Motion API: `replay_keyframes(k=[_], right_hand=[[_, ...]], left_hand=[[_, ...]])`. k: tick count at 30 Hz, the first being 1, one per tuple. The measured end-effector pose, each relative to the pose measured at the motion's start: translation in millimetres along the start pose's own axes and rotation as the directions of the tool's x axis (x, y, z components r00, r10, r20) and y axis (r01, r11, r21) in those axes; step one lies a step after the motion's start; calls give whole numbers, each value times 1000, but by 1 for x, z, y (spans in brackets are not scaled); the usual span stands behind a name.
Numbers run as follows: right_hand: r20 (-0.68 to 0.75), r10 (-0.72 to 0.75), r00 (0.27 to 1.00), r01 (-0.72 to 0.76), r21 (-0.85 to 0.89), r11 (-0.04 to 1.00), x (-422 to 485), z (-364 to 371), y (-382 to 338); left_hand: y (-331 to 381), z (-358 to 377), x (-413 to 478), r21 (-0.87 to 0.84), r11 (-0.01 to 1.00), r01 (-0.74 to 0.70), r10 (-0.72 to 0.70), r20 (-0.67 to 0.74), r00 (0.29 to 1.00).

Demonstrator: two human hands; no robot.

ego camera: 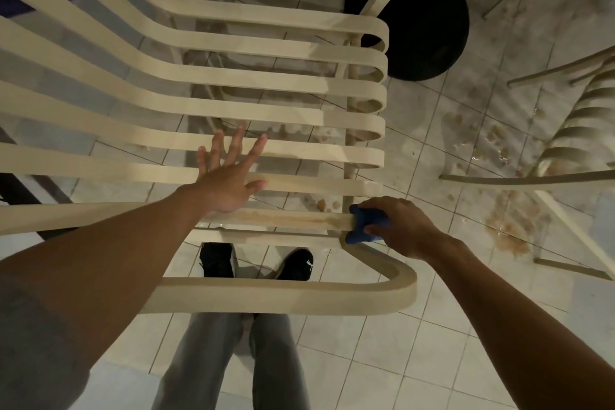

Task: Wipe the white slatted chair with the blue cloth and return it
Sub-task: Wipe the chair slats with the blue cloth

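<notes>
The white slatted chair [266,86] fills the middle of the head view, its seat slats running left to right and curling down at the right edge. My left hand [229,176] lies flat on the near slats with fingers spread and holds nothing. My right hand [402,226] presses the bunched blue cloth [361,223] against the right end of the nearest slat, which shows a brown smear. A curved armrest [299,293] crosses below both hands.
Tiled floor [382,359] with brown stains at the right. A round black base [419,20] stands behind the chair. A second slatted chair [572,130] stands at the right. My legs and black shoes [296,265] are under the armrest.
</notes>
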State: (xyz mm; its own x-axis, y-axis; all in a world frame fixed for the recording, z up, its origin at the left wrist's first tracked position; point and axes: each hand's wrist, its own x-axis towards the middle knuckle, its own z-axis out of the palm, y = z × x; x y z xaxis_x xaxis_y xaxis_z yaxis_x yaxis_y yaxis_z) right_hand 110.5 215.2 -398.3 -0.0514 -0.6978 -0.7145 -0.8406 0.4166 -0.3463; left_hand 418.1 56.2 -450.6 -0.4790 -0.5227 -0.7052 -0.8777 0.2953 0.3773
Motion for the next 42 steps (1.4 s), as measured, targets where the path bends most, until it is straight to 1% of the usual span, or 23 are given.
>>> replay_keyframes(k=[1,3,5,7,15,17,19,21,23,26,30,32,34,37,38,40,42], right_hand=[[-18,-6,1000,6,-15,1000,2,2,0],[-6,-2,1000,2,-5,1000,4,1,-1],[49,-10,999,11,-19,1000,9,0,-2],[112,-41,993,49,-75,996,12,0,-7],[158,-122,980,153,-201,968,29,19,-61],[157,-134,978,162,-181,970,33,29,-71],[163,-107,981,128,-126,984,35,32,-72],[172,-79,982,93,-75,993,33,30,-62],[161,-60,985,71,-60,996,29,26,-48],[159,-26,987,39,-75,996,21,19,-27],[216,27,976,-40,55,998,22,10,-16],[242,36,970,-56,75,996,24,6,-17],[255,45,966,-56,38,998,27,6,-21],[248,29,968,6,-139,990,35,16,-37],[258,16,966,29,-171,985,38,21,-46],[291,-11,957,68,-185,980,46,28,-64],[320,-35,947,90,-159,983,51,29,-75]], left_hand=[[-1,0,0,1,1000,-1,1,-3,1000],[-1,1,1,0,1000,2,-2,-3,1000],[-2,1,2,8,1000,-1,1,-1,1000],[-2,2,3,7,1000,-2,2,-5,1000],[-2,3,3,3,1000,-6,6,-27,1000],[-2,3,1,0,1000,-12,12,-45,999],[-2,4,-1,8,1000,-14,15,-68,998],[-2,4,-2,25,999,-20,22,-84,996],[-1,3,-3,38,999,-24,28,-94,995],[0,1,-5,59,998,-19,24,-83,996],[1,0,-5,80,997,-8,12,-55,998],[2,-1,-4,90,996,-3,7,-43,999],[2,-2,-4,87,996,-2,5,-30,1000],[2,-2,-3,86,996,4,-4,1,1000],[3,-2,-4,88,996,9,-10,9,1000],[4,-3,-3,90,996,13,-15,13,1000],[4,-4,-3,87,996,14,-15,8,1000]])
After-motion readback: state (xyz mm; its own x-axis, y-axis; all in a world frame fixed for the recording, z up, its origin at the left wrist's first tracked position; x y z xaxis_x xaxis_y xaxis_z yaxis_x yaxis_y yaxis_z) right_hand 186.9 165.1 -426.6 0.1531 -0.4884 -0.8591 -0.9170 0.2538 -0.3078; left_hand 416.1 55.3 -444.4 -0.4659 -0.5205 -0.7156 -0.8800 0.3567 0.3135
